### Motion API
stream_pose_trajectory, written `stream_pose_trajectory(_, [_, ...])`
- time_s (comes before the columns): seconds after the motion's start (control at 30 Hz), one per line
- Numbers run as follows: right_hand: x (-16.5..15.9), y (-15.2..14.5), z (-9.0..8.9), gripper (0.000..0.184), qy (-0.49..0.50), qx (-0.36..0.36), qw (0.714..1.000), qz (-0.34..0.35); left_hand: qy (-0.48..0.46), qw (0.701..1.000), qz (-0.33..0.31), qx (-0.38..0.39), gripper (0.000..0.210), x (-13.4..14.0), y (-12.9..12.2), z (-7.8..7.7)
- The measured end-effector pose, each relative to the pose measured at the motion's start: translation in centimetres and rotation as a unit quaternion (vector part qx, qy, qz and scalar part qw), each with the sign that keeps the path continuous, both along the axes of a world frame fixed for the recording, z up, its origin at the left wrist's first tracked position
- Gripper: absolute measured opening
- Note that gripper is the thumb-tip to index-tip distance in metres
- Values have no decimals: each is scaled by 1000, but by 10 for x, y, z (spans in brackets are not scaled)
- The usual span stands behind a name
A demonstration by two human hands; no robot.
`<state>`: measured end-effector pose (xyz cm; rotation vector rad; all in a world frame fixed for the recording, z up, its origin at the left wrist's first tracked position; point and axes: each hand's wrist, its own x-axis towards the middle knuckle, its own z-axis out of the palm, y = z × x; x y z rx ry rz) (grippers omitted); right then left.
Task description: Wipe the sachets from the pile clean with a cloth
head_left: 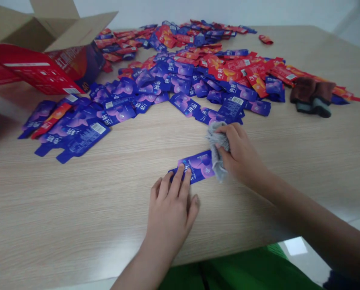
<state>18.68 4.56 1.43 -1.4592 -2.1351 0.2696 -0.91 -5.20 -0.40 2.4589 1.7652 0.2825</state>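
Note:
A flat blue and purple sachet [199,166] lies on the table in front of me. The fingers of my left hand [171,205] are stretched out, their tips resting on the sachet's left end. My right hand [241,155] is closed around a crumpled grey cloth [218,161], which touches the right end of the same sachet. Just beyond the cloth lie more blue sachets [232,108], at the near edge of a wide heap. To the left, several blue sachets [86,139] overlap in a stack.
Red and orange sachets [225,68] mix with blue ones across the back of the table [122,217]. An opened cardboard box [31,68] with red printed sides stands at the back left. A brown and grey fabric bundle [312,96] lies at the right.

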Motion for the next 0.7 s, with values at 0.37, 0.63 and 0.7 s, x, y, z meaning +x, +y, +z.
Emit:
stream_pose_trajectory(0.37, [-36, -10, -21, 24, -160, -21, 986, 48, 5, 1000, 4, 2, 55, 0, -2, 2])
stream_pose_trajectory(0.63, [15, 10, -6, 28, -72, -43, 996, 10, 7, 1000, -13, 13, 53, -1, 1, 3])
stream_pose_trajectory(0.7, [5, 7, 0, 28, -8, -5, 1000, 24, 9, 1000, -11, 19, 53, -1, 1, 2])
